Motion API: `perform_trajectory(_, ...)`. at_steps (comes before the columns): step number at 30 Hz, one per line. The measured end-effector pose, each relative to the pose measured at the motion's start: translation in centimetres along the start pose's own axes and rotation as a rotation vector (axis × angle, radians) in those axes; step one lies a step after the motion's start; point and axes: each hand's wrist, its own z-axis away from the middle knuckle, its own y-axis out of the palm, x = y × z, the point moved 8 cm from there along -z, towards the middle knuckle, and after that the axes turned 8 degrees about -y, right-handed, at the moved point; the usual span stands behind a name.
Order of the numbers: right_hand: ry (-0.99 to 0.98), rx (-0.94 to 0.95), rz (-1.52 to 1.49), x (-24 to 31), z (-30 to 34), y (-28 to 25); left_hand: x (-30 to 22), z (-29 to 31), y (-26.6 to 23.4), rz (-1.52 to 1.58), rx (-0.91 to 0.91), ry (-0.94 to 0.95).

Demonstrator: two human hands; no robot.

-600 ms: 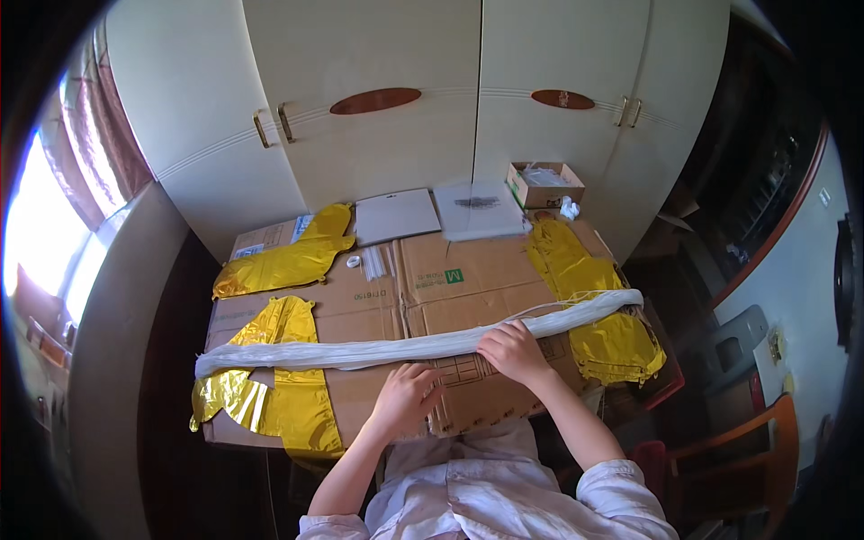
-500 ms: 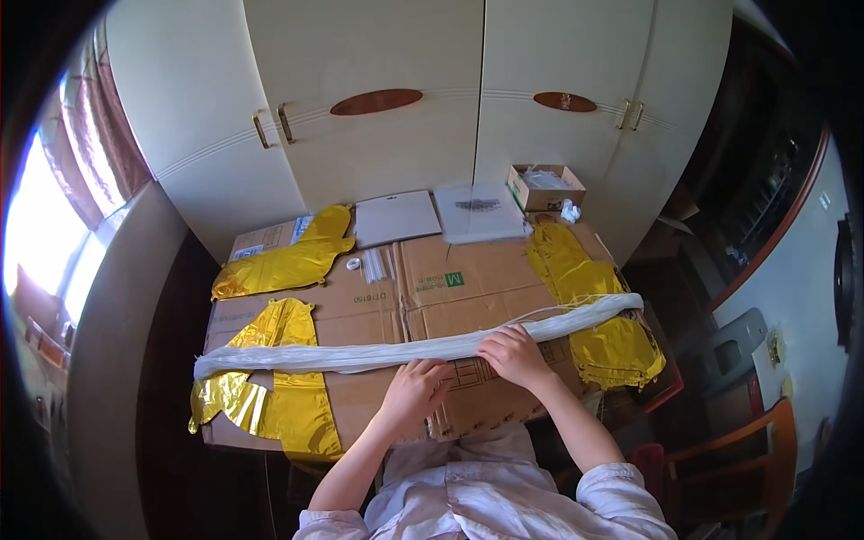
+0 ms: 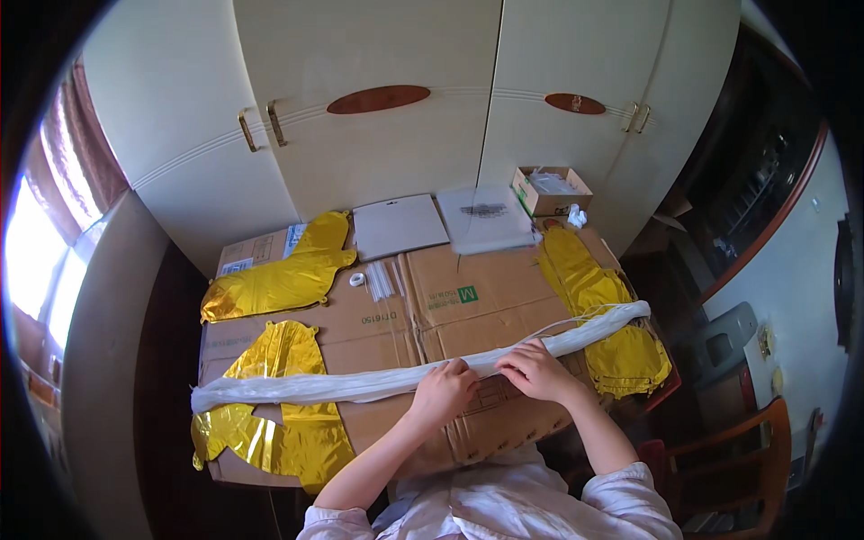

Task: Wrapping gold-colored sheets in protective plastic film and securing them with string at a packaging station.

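A long bundle of thin white strands (image 3: pixel 342 387) stretches across the cardboard, tilted up toward the right. At its near edge, close to the middle, my left hand (image 3: pixel 445 393) has its fingers curled in; what they hold is hidden. Just to the right, my right hand (image 3: pixel 537 370) pinches at the strands with bent fingers. Under the bundle's left end lies a flat gold foil balloon (image 3: pixel 301 360). More gold foil (image 3: pixel 621 355) lies under its right end. A few loose strands stray from the bundle beyond my right hand.
Flattened cardboard (image 3: pixel 378 337) covers the table. Another gold foil balloon (image 3: pixel 279 279) lies far left, near a white tape roll (image 3: pixel 357 280) and thin clear sticks (image 3: pixel 384 280). Behind are a grey board (image 3: pixel 400 228), a clear plastic sheet (image 3: pixel 486 225) and a small open box (image 3: pixel 551 191). Cupboards stand beyond.
My left hand has moved right and up onto the bundle's near edge, closer to my right hand. The whole view has shifted slightly, with the table lower in it.
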Motion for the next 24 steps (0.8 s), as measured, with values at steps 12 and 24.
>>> perform_trajectory(12,0.086,0.1,-0.139,0.3,-2.4,-0.8,1.0,2.0,-11.9,0.26,-0.057,-0.058)
perform_trajectory(24,-0.292,0.228,-1.21,3.7,-8.0,2.9,-10.8,-0.7,-13.5,-0.028,-0.272,0.262)
